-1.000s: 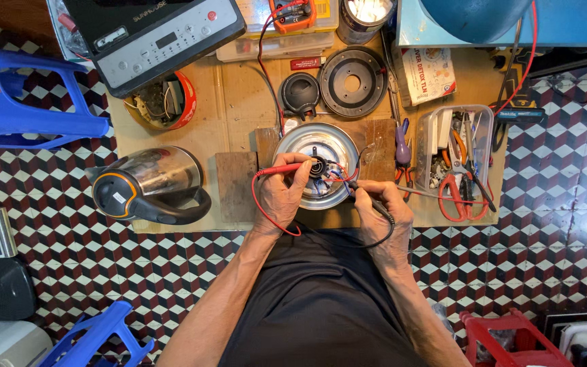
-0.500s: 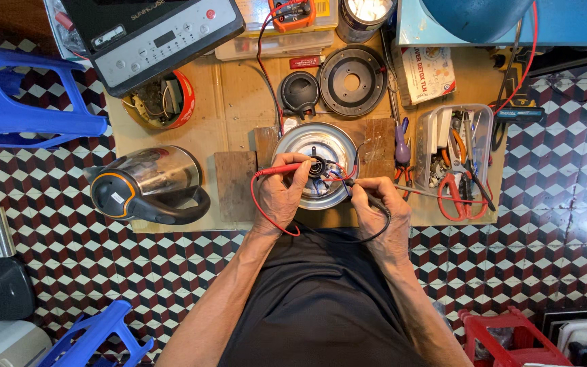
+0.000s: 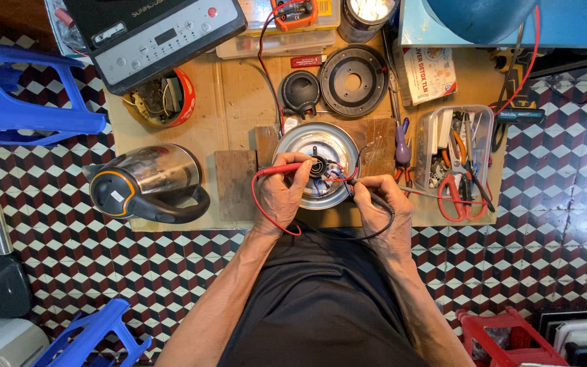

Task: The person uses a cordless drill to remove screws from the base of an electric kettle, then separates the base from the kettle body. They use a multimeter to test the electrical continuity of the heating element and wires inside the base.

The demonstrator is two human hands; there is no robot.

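An upturned round steel kettle base (image 3: 315, 146) sits on a wooden block (image 3: 374, 148) in front of me, its black central connector and coloured wires showing. My left hand (image 3: 281, 197) grips a red test probe (image 3: 281, 168), its tip at the central connector. My right hand (image 3: 382, 204) grips a black test probe (image 3: 349, 187), its tip at the wires on the base's near right. The red lead (image 3: 261, 207) loops over my left wrist. An orange multimeter (image 3: 293, 12) lies at the top edge.
A steel kettle with a black handle (image 3: 147, 183) lies on its side to the left. A clear tool tray (image 3: 458, 160) with scissors and pliers stands on the right. A black induction cooker (image 3: 151, 34), round black plastic parts (image 3: 353, 80), blue stools (image 3: 15, 95) and a red stool (image 3: 504, 333) surround the board.
Both hands keep the probes on the kettle base; my right hand has shifted a little with the black probe tip. Nothing else has moved.
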